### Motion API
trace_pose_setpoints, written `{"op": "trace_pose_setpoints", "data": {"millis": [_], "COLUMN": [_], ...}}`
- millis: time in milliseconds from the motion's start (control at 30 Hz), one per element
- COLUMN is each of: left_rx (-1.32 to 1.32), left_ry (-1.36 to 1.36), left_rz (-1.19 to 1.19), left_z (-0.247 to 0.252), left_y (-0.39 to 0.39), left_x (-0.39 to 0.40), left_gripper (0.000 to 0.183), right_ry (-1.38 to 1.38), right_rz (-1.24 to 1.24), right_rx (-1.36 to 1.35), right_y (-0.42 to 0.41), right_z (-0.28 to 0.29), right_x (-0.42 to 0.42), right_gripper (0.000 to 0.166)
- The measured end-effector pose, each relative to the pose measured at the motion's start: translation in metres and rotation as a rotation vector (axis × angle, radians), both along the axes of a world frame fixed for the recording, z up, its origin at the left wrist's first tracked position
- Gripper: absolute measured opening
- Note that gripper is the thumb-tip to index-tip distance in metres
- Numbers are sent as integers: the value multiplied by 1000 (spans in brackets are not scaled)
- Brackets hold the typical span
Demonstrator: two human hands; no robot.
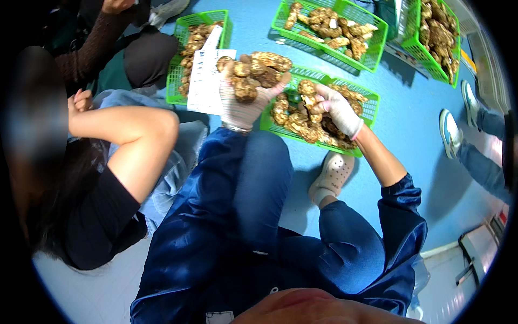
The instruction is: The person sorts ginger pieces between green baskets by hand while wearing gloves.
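My left hand, in a striped knit glove, is palm up and carries a cluster of brown and cream matsutake-like mushrooms. My right hand, in a pale knit glove, grips a mushroom between thumb and fingers. It is over a green plastic basket on the floor, where more mushrooms lie heaped. The right hand and forearm hide part of that heap. A sheet of paper bearing writing shows just left of my left hand, overlapping another green basket of mushrooms.
Beyond stands a green basket with larger mushrooms; another full basket is at far right. A seated person's bare arm is close on my left, a second person's sleeve behind. Someone's sneakers stand at right on the blue floor.
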State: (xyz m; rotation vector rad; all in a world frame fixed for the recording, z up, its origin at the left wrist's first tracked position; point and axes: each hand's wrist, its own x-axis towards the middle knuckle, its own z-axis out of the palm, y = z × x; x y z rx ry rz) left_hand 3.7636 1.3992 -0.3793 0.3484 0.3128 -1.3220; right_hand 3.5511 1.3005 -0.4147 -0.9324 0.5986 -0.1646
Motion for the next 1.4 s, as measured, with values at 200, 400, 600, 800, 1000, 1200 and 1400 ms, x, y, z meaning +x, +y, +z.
{"op": "trace_pose_setpoints", "data": {"millis": [200, 400, 600, 800, 1000, 1200, 1400], "left_rx": [-4, -9, 5, -5, -44, -50, 14], "left_ry": [-48, -56, -52, -86, -32, -35, -83], "left_rz": [-25, 2, -26, -10, -13, -2, -6], "left_z": [-6, -15, -12, -12, -7, -11, -14], "left_y": [-7, 0, -10, -5, -4, -6, -8], "left_x": [-4, 8, -3, 3, 6, 6, 3], "left_gripper": [35, 38, 37, 38, 39, 41, 40], "right_ry": [-178, 290, 255, 305, 175, -224, -217], "right_rz": [-560, 64, 752, 550, 97, -88, -142], "right_rx": [56, -645, -1678, -1448, -422, 159, 157], "right_y": [-68, -20, 19, 5, -17, -3, -8], "right_z": [-8, -21, -82, -70, -7, 15, 1], "right_x": [-2, 12, 20, 20, -2, -8, 1], "right_gripper": [38, 52, 16, 26, 56, 68, 56]}}
